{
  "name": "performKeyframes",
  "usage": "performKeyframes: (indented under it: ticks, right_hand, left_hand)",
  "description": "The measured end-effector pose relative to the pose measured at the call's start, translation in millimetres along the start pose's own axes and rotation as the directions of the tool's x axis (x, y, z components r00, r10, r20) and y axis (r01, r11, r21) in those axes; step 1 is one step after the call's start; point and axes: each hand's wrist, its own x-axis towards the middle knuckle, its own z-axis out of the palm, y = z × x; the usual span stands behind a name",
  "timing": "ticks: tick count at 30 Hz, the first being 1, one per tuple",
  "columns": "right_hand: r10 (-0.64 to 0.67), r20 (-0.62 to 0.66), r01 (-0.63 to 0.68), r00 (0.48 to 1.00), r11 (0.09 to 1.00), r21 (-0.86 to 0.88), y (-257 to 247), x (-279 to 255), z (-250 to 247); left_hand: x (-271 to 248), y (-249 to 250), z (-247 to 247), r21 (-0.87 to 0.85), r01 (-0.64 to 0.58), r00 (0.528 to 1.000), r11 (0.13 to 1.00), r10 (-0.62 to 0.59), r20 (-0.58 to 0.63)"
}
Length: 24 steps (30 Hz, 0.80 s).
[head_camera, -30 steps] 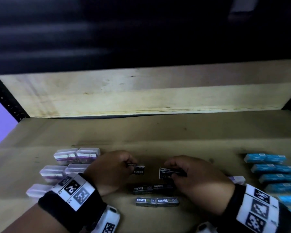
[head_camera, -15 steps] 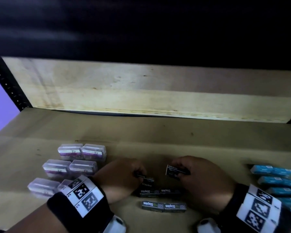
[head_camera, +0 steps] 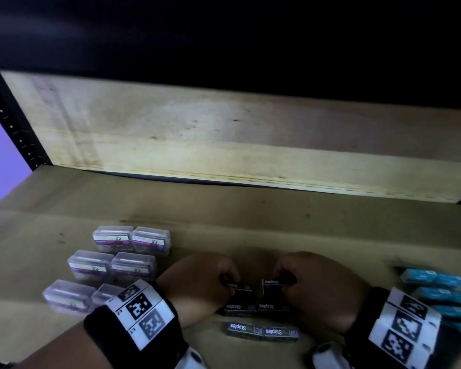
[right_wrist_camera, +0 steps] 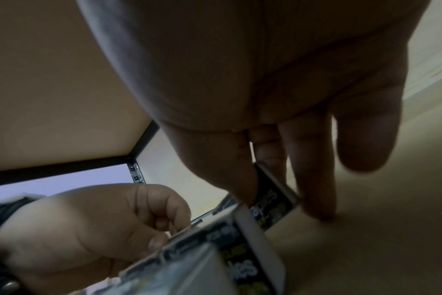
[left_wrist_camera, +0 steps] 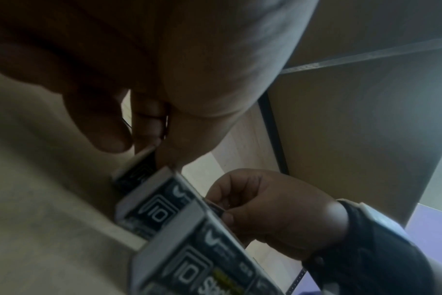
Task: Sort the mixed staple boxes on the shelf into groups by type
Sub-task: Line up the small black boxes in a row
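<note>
Both hands hold a black staple box each above the black group. My left hand [head_camera: 228, 280] pinches one black box [head_camera: 240, 286] by its end, low behind the back row. My right hand [head_camera: 285, 282] grips a second black box [head_camera: 274, 282] between thumb and fingers, tilted, just right of the first. Two black boxes [head_camera: 256, 307] lie side by side under them, and two more [head_camera: 262, 330] form the front row. In the left wrist view the fingers [left_wrist_camera: 149, 127] clamp the box end [left_wrist_camera: 136, 173]. The right wrist view shows the held box [right_wrist_camera: 273, 199] near the shelf board.
Several clear boxes with purple labels [head_camera: 112, 265] sit in pairs at the left. Blue boxes [head_camera: 442, 291] are stacked in a column at the right edge. A pale wooden back panel [head_camera: 224, 145] closes the shelf [head_camera: 224, 217] behind; a black perforated upright [head_camera: 14, 129] stands left.
Both hands have brought their black boxes closer together and lower, down to just behind the back row of black boxes. The head camera tilted, shifting the scene.
</note>
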Motion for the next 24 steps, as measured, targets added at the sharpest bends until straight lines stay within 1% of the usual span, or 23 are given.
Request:
performKeyframes:
  ticks: [4,8,18,24]
  right_hand:
    - [-0.017,0.003,0.017,1.0,1.0,-0.022,1,6,5]
    - [-0.038,0.003,0.038,0.999,0.999,-0.018,1,8,6]
    - [-0.098,0.004,0.098,0.995,0.995,0.012,-5,14,9]
    - [-0.087,0.011,0.087,0.996,0.996,-0.011,-9,11,7]
  left_hand:
    - [1,0,1,0.01,-0.015,1.0,1.0,0.014,0.027]
    - [1,1,0,-0.017,-0.022,0.999,1.0,0.022,0.042]
    - [0,2,1,-0.063,-0.015,0.999,0.998,0.018,0.037]
    - [-1,3,1,-0.059,-0.023,0.999,0.998,0.026,0.043]
